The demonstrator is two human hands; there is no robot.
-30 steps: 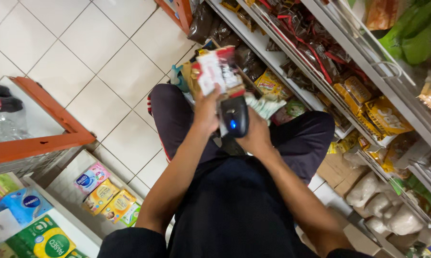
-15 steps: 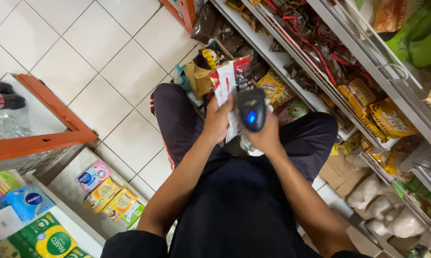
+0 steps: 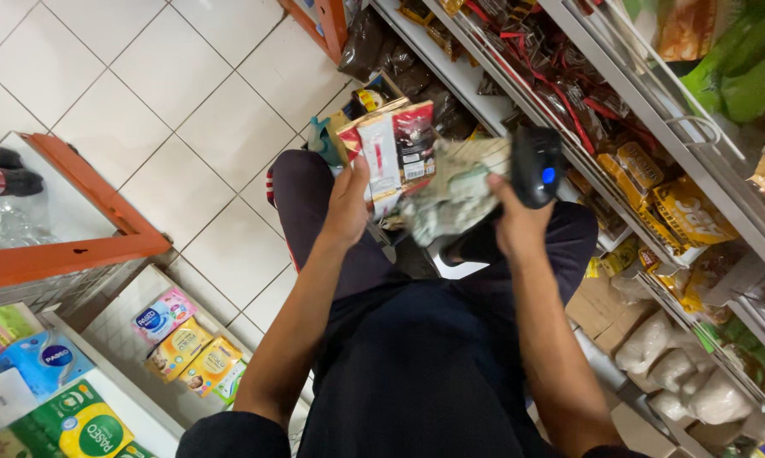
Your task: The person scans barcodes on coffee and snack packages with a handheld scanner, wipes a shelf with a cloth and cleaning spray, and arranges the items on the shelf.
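Snack packets (image 3: pixel 395 153) pinched in left hand (image 3: pixel 348 203) fingers; right hand (image 3: pixel 514 225) fingers wrapped round black scanner (image 3: pixel 537 165), shelf (image 3: pixel 493 93) w/ packets beside.

In my left hand (image 3: pixel 348 203) I grip a red, white and black sachet packet (image 3: pixel 397 153), upright, its white back panel and barcode strip facing me, at about 11 o'clock above my knees. My right hand (image 3: pixel 518 225) clutches a black handheld scanner (image 3: pixel 537 165) at 1 o'clock, blue light glowing, with a blurred pale green packet (image 3: pixel 450 199) between the two.
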